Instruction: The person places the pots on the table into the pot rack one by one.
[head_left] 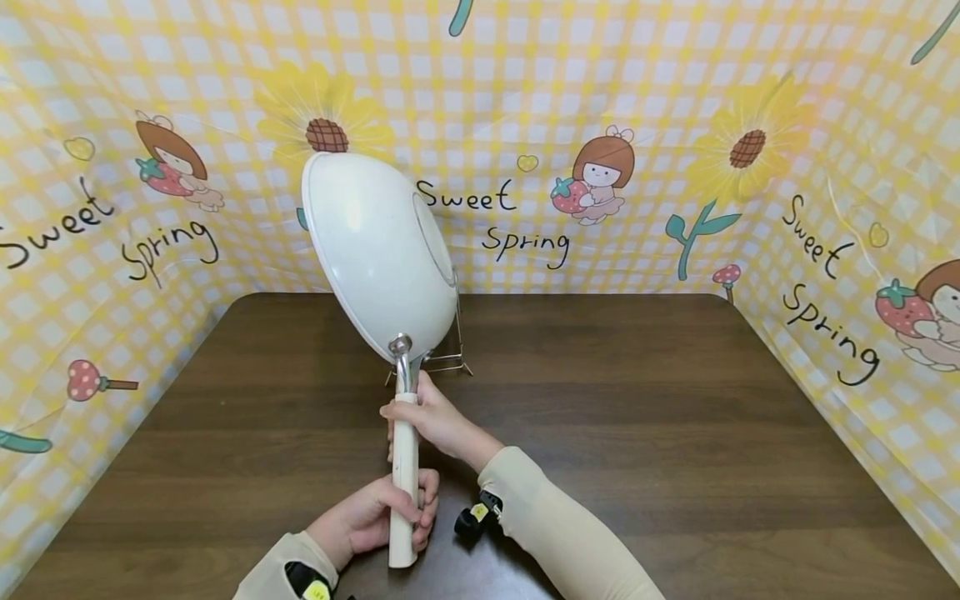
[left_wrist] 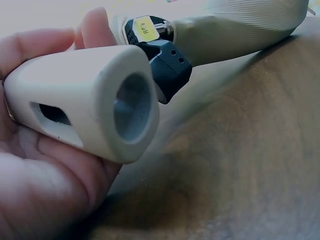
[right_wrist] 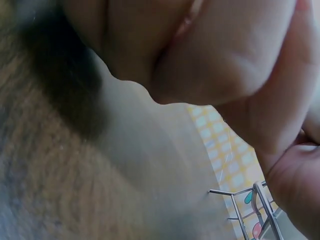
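A white wok [head_left: 375, 250] is held up on its side over the table, its outer base facing right and its rim facing left. Near the tail of the pale handle [head_left: 405, 462], my left hand [head_left: 367, 512] grips with thumb and curled fingers. In the left wrist view the handle's hollow end [left_wrist: 134, 107] sticks out past that hand [left_wrist: 45, 180]. Higher up, close to the metal neck, my right hand [head_left: 442, 421] holds the handle, thumb across its front and fingers behind. Curled fingers of the right hand [right_wrist: 210, 55] fill the top of the right wrist view.
Behind the wok stands a wire rack [head_left: 450, 362], partly hidden by it; the right wrist view also catches its metal bars [right_wrist: 237, 210]. The brown wooden table [head_left: 637, 433] is walled at the back and sides by a yellow checked cloth [head_left: 480, 100].
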